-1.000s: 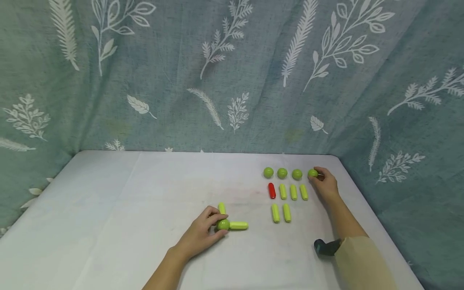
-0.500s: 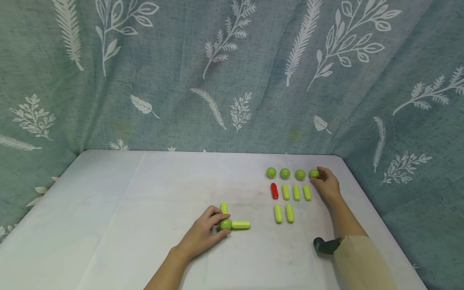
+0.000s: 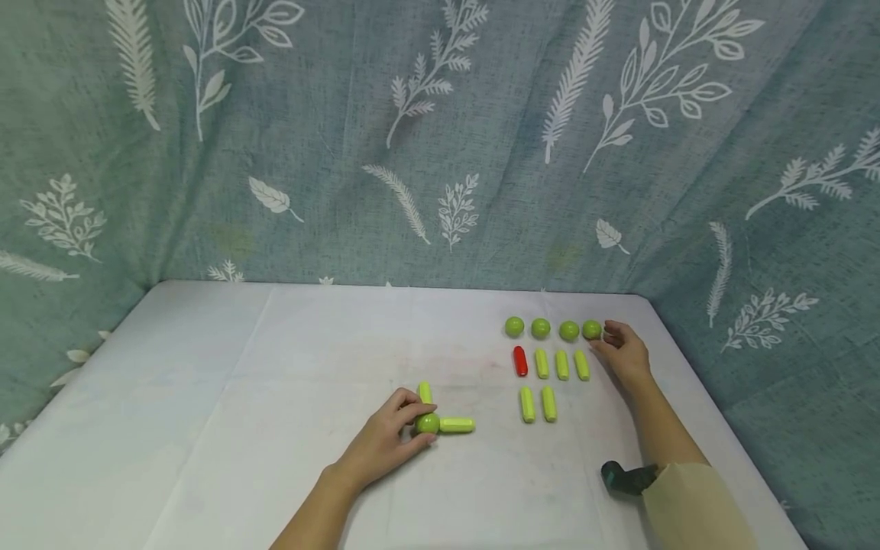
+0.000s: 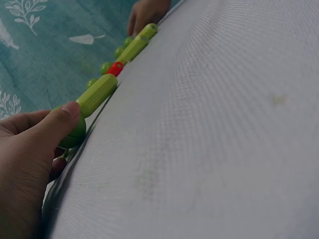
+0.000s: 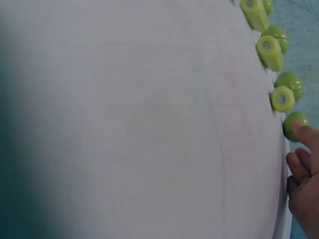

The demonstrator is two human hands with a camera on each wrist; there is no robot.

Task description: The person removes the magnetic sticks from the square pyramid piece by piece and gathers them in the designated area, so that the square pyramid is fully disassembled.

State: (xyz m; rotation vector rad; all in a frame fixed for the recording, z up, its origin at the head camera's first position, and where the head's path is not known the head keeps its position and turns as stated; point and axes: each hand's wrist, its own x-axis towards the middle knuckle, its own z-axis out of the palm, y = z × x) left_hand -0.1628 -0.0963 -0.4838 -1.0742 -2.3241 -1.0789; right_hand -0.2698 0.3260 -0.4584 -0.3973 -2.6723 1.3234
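My left hand (image 3: pixel 385 439) pinches a green ball (image 3: pixel 428 424) between thumb and fingers. One yellow-green stick (image 3: pixel 457 425) reaches right from this ball, and another stick (image 3: pixel 425 393) points away behind it. In the left wrist view the thumb lies over the ball (image 4: pixel 75 133), against the end of a stick (image 4: pixel 98 93). At the back right, my right hand (image 3: pixel 627 357) is beside the last green ball (image 3: pixel 592 329) of a row, its fingers loosely spread. In the right wrist view the thumb overlaps that ball (image 5: pixel 295 125); whether it touches is unclear.
Left of that ball lie three more green balls (image 3: pixel 541 328). In front of them are a red stick (image 3: pixel 520 361) and three yellow-green sticks (image 3: pixel 562 365), with two longer sticks (image 3: pixel 527 405) nearer. A patterned curtain (image 3: pixel 344 153) hangs behind the white table (image 3: pixel 275 367).
My right hand has loosened from the ball and drawn slightly right; the ball now sits closer to the row. My left hand keeps holding its ball in place. The head view shifted slightly.
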